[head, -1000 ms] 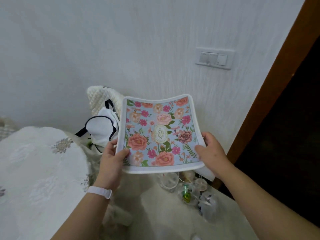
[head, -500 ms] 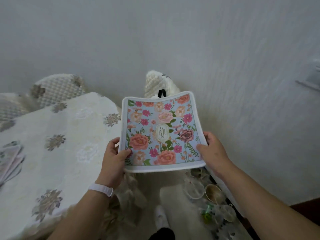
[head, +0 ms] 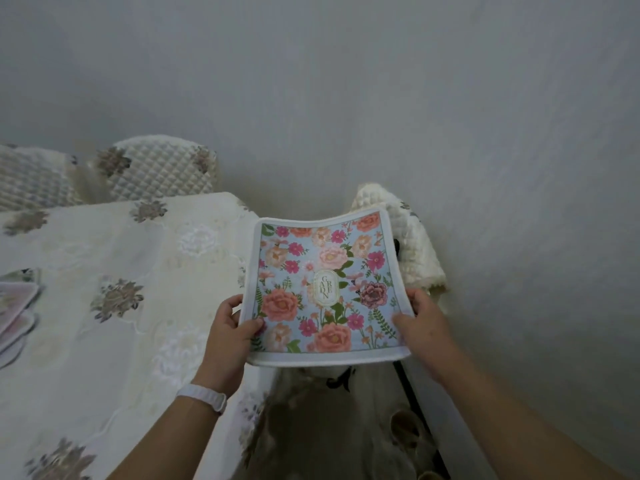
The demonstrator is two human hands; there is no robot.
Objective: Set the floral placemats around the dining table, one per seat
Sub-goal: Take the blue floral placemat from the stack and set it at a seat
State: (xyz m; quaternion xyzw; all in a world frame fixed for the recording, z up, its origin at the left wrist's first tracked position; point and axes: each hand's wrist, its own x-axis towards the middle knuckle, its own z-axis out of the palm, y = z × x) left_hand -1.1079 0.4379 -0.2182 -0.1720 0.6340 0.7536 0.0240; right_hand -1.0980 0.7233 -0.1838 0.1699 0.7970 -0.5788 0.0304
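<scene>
Outstretched, left hand (head: 227,336) and right hand (head: 420,322) pinch the floral placemat (head: 325,285).

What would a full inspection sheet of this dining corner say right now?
Surface: dining table under cream embroidered tablecloth.
Job's things: blue floral placemat with white border, held in the air, sagging; pale mats at the table's left edge, blurred.
Clutter: dim objects on the floor, unclear.
Grippers: left hand and right hand each pinch a side of the placemat.
Cables: nothing seen.
Surroundings: grey wall; quilted cream chair backs.
</scene>
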